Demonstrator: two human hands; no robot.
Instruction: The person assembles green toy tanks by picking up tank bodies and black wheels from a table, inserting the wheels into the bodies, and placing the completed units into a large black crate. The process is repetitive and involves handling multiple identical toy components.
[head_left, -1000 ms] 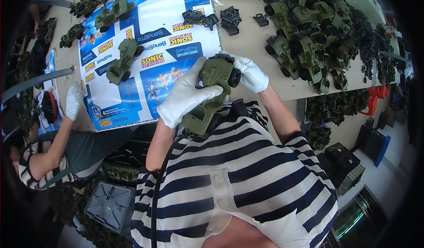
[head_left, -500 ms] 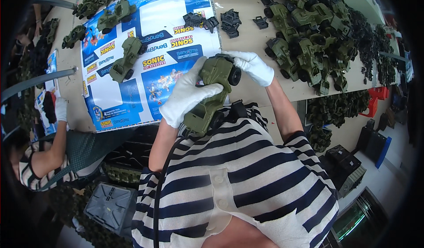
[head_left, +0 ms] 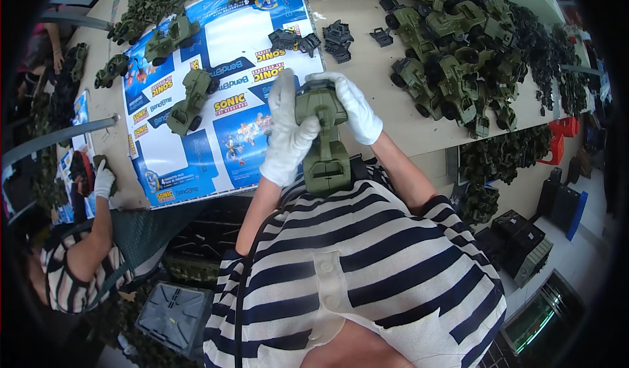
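An olive-green toy truck (head_left: 326, 165) is held upright side up in front of my chest, its bed end toward me. My white-gloved left hand (head_left: 288, 135) grips it from the left, thumb laid over its middle and fingers along the side. From the right, my gloved right hand (head_left: 354, 109) closes round the hood end, fingers curled over its far edge. The truck's wheels and underside are hidden. Beyond my left hand, small black plastic parts (head_left: 286, 39) lie on a blue-and-white printed sheet (head_left: 232, 147); another green toy truck (head_left: 191, 103) lies on that sheet.
A heap of green toy trucks (head_left: 452, 67) covers the right of the table (head_left: 367, 60), with loose black parts (head_left: 337, 40) beside it. At left, another person's gloved hand (head_left: 103, 179) holds a dark green piece. A grey crate (head_left: 173, 315) stands below; a red bin (head_left: 563, 127) is far right.
The truck has turned from slanting to nearly straight toward me, and its side wheel has gone from sight. My right hand has shifted left and nearer, wrapping the hood end.
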